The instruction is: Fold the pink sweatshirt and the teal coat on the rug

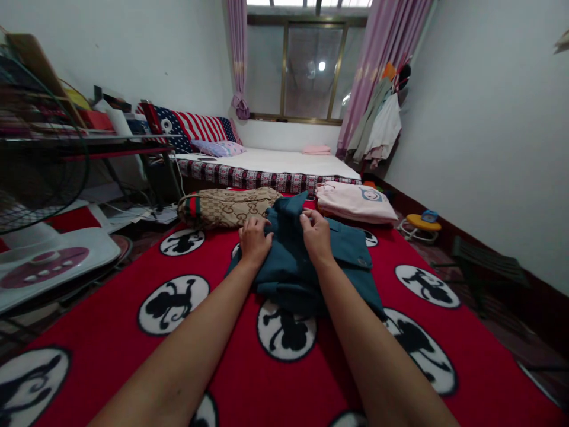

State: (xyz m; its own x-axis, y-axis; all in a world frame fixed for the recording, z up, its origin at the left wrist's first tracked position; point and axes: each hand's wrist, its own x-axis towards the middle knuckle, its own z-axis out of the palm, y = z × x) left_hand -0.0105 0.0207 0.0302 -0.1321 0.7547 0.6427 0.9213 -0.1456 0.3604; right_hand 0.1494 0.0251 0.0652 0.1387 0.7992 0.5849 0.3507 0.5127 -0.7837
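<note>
No writing can be read anywhere in the scene; the nearest thing to a brand mark is the repeated interlocking-letter pattern on the tan fabric bag with a green and red stripe, which lies on its side at the far left of the bedding, and a small blue and white cartoon patch on the folded pale pink garment at the far right.

A dark teal cloth garment with a button lies partly folded in the middle of the red blanket printed with white discs and black monkey figures. Its long axis runs from near to far, tilted a little to the right at the near end, with the bunched collar end raised toward the far side, between the bag and the pink garment.

The left hand rests on the garment's far left part, fingers curled down into the cloth; its grip is narrow and pinches a fold. The right hand sits just beside it on the right, fingers bent over the raised ridge of fabric, its grip closed on that cloth too. The hands are near each other but apart.

Beyond lies a low white mattress with a patterned edge, with a stars-and-stripes cushion at its left end. A black wire fan guard stands at the far left.
</note>
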